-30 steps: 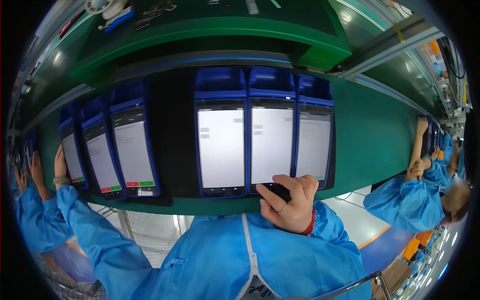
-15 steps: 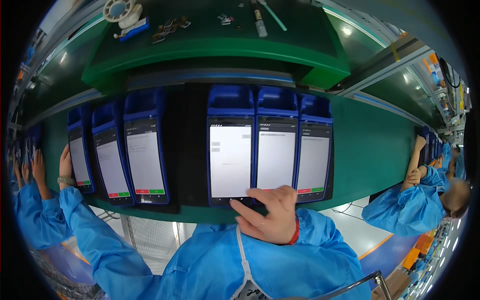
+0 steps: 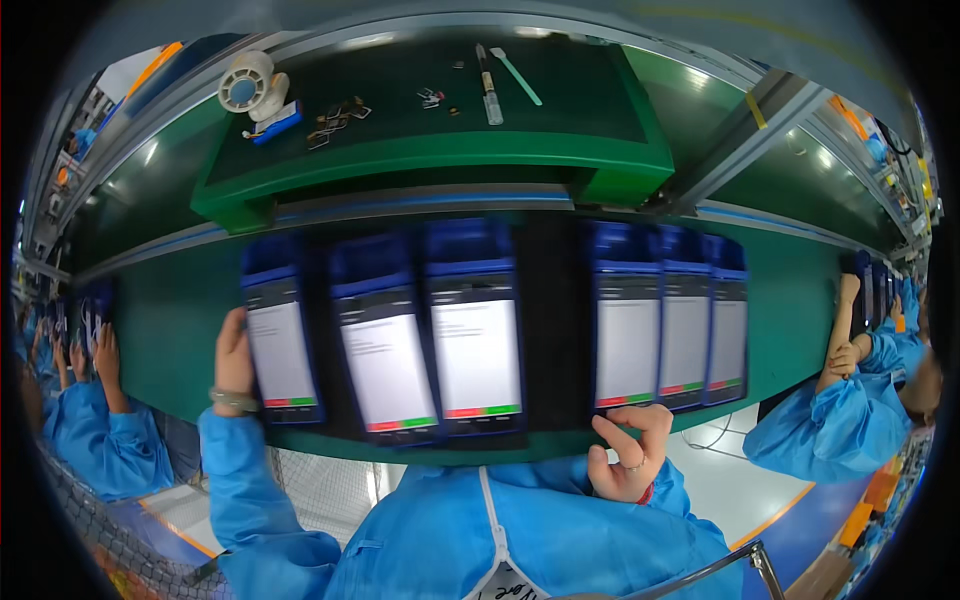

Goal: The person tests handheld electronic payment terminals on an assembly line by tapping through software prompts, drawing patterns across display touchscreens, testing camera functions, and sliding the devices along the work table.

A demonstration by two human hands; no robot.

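Two groups of three blue handheld payment terminals with lit screens lie on black mats. My left hand [image 3: 233,352] rests its fingers along the left side of the leftmost terminal [image 3: 283,355]; its thumb is hidden. Beside that one lie a second terminal [image 3: 385,365] and a third terminal [image 3: 475,350]. At the lower edge of the right group's first terminal [image 3: 627,345] is my right hand [image 3: 632,450], fingers loosely bent and apart, holding nothing. Two more terminals, a middle one [image 3: 685,335] and an outer one [image 3: 728,335], adjoin it. All six screens show a red and a green button.
A raised green shelf [image 3: 430,155] stands behind, carrying a small white fan [image 3: 247,85], a blue-and-white piece [image 3: 273,122], small loose parts [image 3: 335,120], a pen-like tool [image 3: 489,90] and a pale green stick [image 3: 517,77]. Co-workers in blue smocks sit at left and right.
The view has swung, so the terminals appear farther right. The right group's first screen has switched to a page with red and green buttons. My right hand has drawn back from that screen.
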